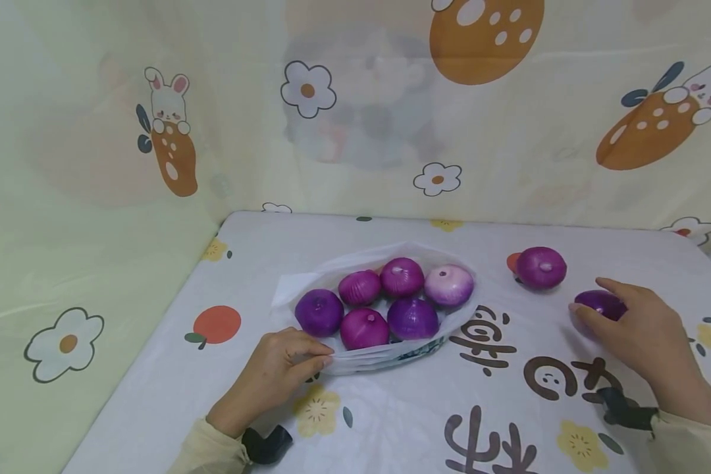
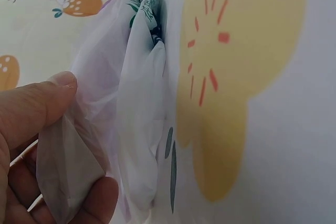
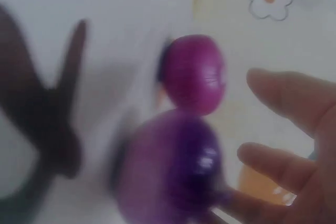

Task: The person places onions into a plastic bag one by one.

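Observation:
A white, thin plastic bag (image 1: 379,361) lies with its mouth spread, several purple onions (image 1: 364,328) inside it. My left hand (image 1: 280,368) pinches the bag's left rim between thumb and fingers; the left wrist view shows the thin plastic (image 2: 100,108) there. On the right, my right hand (image 1: 646,329) is at a dark purple onion (image 1: 600,303), fingers spread around it. In the right wrist view this onion (image 3: 173,166) is blurred, and the thumb and nearest finger stand apart from it. Another, pinker onion (image 1: 542,268) sits just beyond, to the left.
The table is covered by a white printed cloth (image 1: 403,415) with brown lettering and yellow flowers. A pale curtain (image 1: 367,145) with rabbits and flowers hangs behind the table and along its left side. Black straps or mounts (image 1: 268,445) sit at both wrists.

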The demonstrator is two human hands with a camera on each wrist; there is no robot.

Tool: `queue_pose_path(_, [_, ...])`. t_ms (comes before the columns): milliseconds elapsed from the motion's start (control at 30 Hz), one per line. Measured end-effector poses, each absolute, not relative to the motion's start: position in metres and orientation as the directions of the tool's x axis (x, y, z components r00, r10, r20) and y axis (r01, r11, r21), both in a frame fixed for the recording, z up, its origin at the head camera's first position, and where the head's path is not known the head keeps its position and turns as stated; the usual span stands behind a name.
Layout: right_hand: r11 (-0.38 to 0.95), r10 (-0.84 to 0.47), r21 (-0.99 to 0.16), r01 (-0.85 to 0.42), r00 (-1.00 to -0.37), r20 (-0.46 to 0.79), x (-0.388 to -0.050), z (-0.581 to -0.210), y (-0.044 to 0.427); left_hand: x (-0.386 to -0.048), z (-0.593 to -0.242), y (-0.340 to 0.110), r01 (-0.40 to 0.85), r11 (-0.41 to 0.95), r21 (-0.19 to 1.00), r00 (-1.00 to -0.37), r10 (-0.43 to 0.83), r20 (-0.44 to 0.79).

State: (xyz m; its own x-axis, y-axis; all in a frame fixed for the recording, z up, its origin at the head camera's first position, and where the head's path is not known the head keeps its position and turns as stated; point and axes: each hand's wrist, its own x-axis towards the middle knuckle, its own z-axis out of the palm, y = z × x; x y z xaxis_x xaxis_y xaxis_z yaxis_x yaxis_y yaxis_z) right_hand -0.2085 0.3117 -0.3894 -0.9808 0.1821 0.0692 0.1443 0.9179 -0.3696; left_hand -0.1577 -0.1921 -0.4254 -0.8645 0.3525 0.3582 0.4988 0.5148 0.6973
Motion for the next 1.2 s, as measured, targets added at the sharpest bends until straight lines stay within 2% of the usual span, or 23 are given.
queue_pose_path(533, [0.896,0.232,-0.386,0.221,-0.973,-0.018,-0.209,-0.405,0.331,-0.157,-0.425,-0.193,0.490,0.522,0.698,-0.869,0.352,0.347])
queue_pose_path(867, [0.902,0.225,-0.374,0.217,-0.974,-0.022,-0.209,-0.406,0.332,-0.158,-0.426,-0.193,0.511,0.522,0.683,-0.858,0.351,0.374])
queue_pose_path(1200, [0.901,0.240,-0.369,0.228,-0.971,-0.014,-0.210,-0.413,0.333,-0.157,-0.425,-0.194,0.485,0.515,0.706,-0.872,0.347,0.346])
